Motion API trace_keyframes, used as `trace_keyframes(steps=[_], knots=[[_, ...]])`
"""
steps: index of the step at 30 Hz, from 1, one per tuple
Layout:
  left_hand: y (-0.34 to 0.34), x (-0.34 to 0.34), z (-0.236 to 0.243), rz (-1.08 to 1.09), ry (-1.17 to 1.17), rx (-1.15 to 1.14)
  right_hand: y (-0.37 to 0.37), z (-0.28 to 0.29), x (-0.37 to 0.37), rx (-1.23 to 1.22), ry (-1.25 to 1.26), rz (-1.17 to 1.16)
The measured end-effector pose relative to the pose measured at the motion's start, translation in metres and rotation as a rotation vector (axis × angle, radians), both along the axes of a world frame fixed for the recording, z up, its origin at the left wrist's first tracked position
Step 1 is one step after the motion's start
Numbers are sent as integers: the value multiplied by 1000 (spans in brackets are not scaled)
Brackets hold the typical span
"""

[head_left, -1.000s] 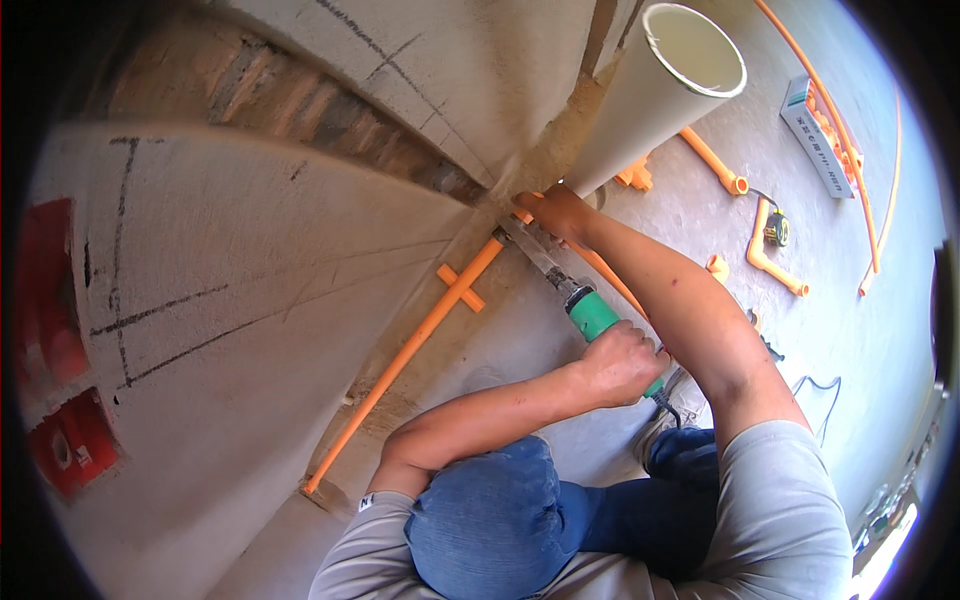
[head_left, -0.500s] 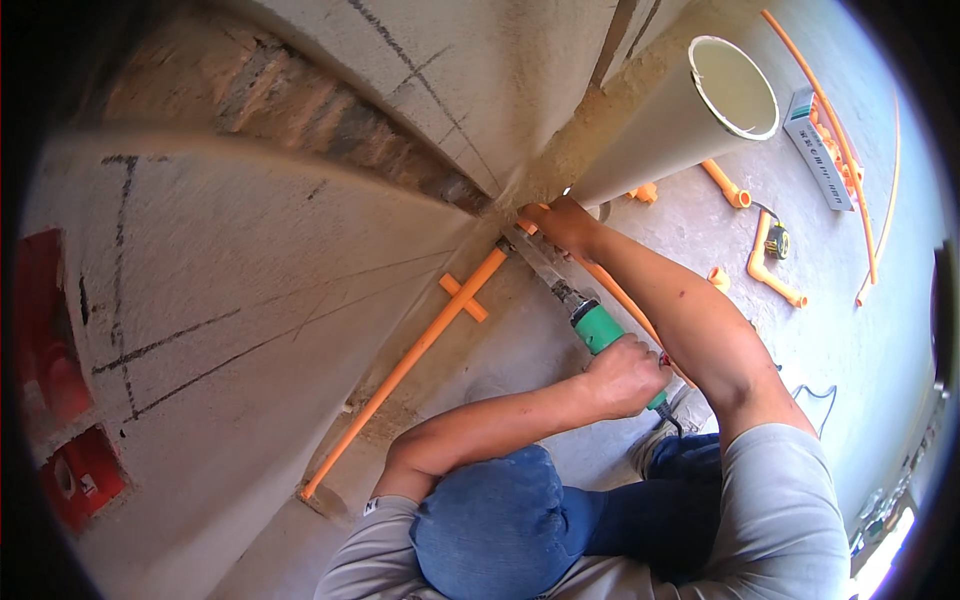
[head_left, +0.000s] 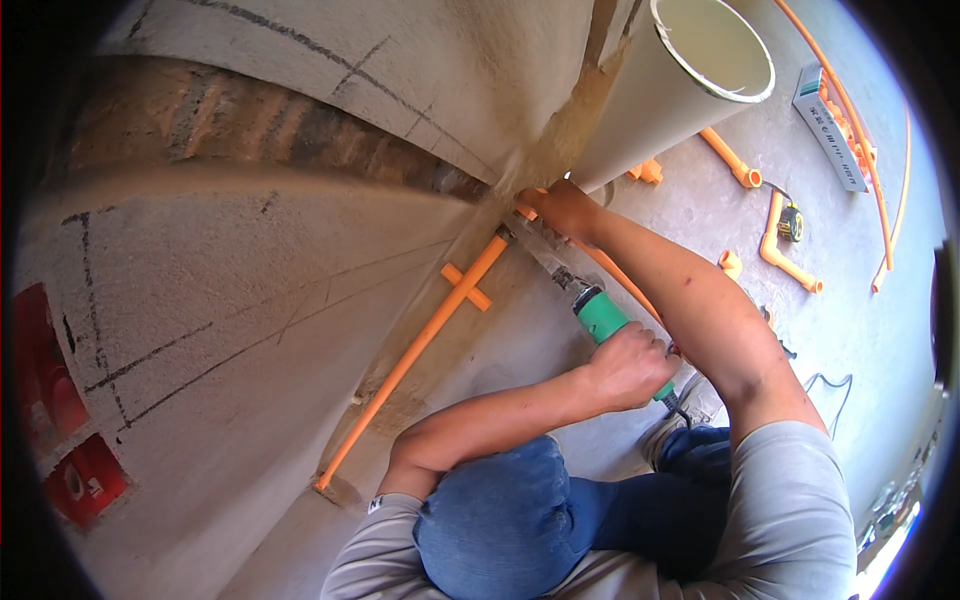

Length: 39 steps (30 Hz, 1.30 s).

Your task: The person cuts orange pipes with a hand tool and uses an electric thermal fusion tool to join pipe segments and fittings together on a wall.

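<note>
My left hand [head_left: 628, 365] grips the green handle of a pipe welding tool [head_left: 600, 312]. Its metal front end points up at the foot of the wall. My right hand [head_left: 562, 205] reaches to the wall corner and closes on the end of an orange pipe [head_left: 610, 275] that runs back under my forearm. A second long orange pipe [head_left: 410, 355] with a tee fitting [head_left: 466, 287] lies along the base of the plastered wall [head_left: 250, 300], and its upper end meets the tool's tip.
A wide cream pipe [head_left: 650, 100] stands upright in the corner just above my right hand. Orange elbows and pipe pieces [head_left: 780, 250], a tape measure [head_left: 790, 222] and a box of fittings [head_left: 830, 125] lie on the concrete floor. Red wall boxes [head_left: 60, 420] sit at left. A cable [head_left: 820, 385] trails right.
Both hands keep their grips. The tool's tip and my right hand have stayed at the pipe joint while the view has shifted slightly.
</note>
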State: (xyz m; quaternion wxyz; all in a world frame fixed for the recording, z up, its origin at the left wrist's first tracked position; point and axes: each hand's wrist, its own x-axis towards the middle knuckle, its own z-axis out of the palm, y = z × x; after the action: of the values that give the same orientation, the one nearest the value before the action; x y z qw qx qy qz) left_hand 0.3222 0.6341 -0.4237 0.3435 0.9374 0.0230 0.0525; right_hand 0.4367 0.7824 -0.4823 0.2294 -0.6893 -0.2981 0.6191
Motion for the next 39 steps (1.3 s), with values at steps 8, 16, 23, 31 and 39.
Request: trace_keyframes(steps=[8, 16, 23, 31, 39], knots=[[0, -1, -3, 6, -2, 2, 1, -5, -2, -29, 13, -4], [0, -2, -2, 10, -8, -1, 2, -4, -1, -27, 3, -11], [1, -3, -2, 0, 15, -10, 1, 1, -2, 11, 12, 44], [-1, -2, -2, 33, -26, 7, 1, 2, -4, 27, -80, 31], [-2, -1, -3, 25, -25, 6, 0, -3, -3, 59, -117, 63]])
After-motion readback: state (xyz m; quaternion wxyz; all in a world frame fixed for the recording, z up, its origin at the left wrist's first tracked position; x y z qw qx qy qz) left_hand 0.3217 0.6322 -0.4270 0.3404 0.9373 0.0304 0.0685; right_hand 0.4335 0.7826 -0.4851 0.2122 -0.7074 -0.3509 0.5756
